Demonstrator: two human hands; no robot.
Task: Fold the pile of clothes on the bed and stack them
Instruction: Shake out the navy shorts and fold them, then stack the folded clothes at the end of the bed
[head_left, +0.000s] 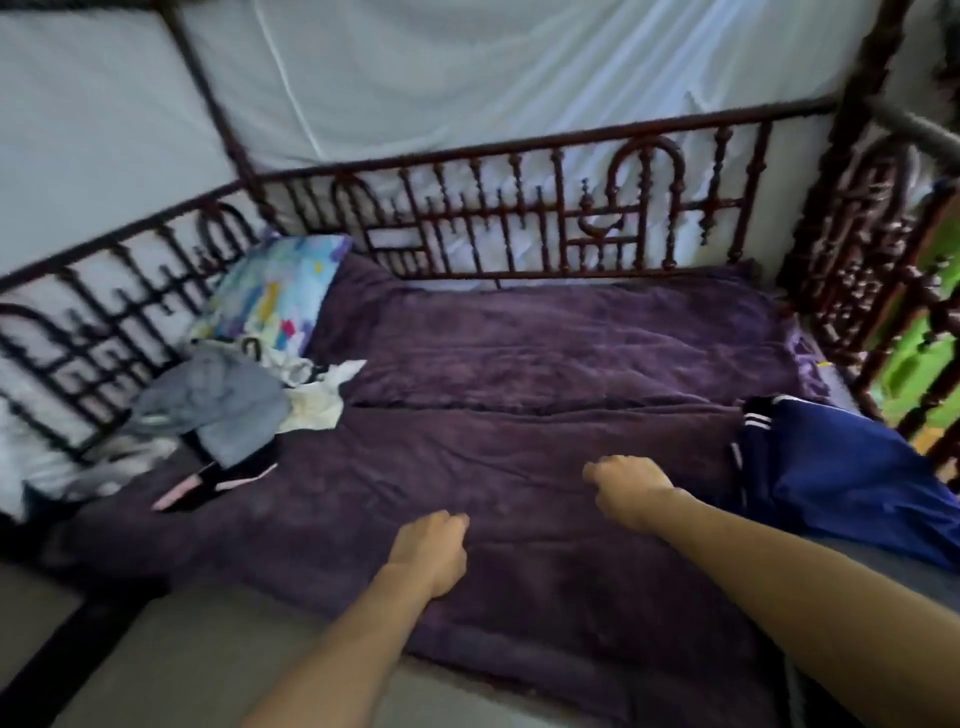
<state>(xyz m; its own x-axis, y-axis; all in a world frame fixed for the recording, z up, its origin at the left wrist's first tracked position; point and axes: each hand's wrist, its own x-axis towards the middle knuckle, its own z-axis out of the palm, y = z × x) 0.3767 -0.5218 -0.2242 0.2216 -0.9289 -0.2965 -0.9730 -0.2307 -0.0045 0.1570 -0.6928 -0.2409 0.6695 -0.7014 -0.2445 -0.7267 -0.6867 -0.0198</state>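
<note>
- Reaching out over the purple blanket (545, 364) that covers the bed, both bare forearms come in from the lower edge of the head view.
- The left hand (431, 551) sits low over the near part of the blanket, its fingers curled under into a loose fist with nothing seen in them.
- The right hand (628, 488) lies a little farther in and to the right, knuckles up, fingers likewise curled and holding nothing visible; the blur hides whether either hand touches the blanket.
- The pile of clothes (208, 415) lies unfolded at the left end of the bed, well apart from both hands, against the left-hand railing.
- A grey garment (218, 400) tops the pile, a crumpled cream-white garment (311, 405) lies just beside it on the right, and a black garment with pink stripes (218, 478) sticks out from under it toward the near edge.
- A navy garment with white stripes (841, 478) lies on the right end of the bed, near the right forearm.
- A pillow with a colourful print (275, 296) leans in the far left corner, just behind the pile.
- A dark red lattice rail (519, 208) runs along the back of the bed, with white cloth (467, 78) hanging behind it.
</note>
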